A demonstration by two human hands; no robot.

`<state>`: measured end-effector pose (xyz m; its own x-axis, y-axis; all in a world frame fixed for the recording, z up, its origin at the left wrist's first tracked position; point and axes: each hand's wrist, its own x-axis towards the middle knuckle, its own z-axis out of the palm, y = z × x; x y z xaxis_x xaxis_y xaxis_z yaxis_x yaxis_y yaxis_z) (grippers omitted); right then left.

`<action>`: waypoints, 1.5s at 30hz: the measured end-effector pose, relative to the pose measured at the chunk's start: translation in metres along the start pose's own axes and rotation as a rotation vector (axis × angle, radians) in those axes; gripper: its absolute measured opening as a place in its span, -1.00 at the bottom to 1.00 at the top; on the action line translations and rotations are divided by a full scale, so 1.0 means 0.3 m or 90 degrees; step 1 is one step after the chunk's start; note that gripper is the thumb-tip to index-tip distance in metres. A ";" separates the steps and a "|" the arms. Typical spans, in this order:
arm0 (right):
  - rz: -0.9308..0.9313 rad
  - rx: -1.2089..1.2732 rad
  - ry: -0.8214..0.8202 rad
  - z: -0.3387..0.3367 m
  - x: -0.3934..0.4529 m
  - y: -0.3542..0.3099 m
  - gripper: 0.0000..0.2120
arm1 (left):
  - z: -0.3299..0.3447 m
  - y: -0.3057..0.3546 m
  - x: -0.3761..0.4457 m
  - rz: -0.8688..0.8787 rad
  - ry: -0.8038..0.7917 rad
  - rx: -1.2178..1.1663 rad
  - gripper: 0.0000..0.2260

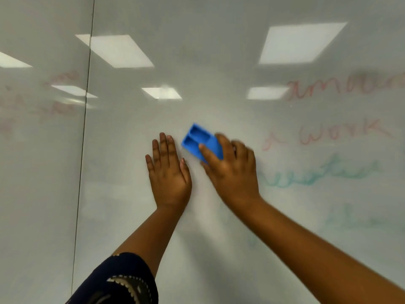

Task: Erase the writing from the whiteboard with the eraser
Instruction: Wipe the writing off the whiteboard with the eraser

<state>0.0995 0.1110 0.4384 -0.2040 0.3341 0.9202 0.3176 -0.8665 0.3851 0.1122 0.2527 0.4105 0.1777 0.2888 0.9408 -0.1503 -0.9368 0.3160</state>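
The whiteboard (219,51) fills the whole view. My right hand (232,172) grips a blue plastic eraser (198,140) and holds it against the board near the middle, tilted up to the left. My left hand (168,172) lies flat on the board just left of the eraser, fingers together and pointing up, holding nothing. Red handwriting (341,130) stands to the right of the eraser, with smeared teal writing (317,174) below it. Faint red writing (59,93) shows on the left panel.
A thin vertical seam (84,132) splits the board into a left and a right panel. Ceiling lights reflect as bright patches (300,42) across the upper board. A dark patterned sleeve (122,281) covers my left upper arm at the bottom.
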 end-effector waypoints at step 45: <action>0.117 -0.085 -0.008 -0.219 0.013 0.572 -0.66 | -0.014 -0.011 -0.010 0.063 -0.028 0.020 -0.41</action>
<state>0.0925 -0.0608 0.5034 -0.1428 0.1696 0.9751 0.2233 -0.9543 0.1986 0.1081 0.2557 0.4073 0.2069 0.1868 0.9604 -0.1394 -0.9660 0.2179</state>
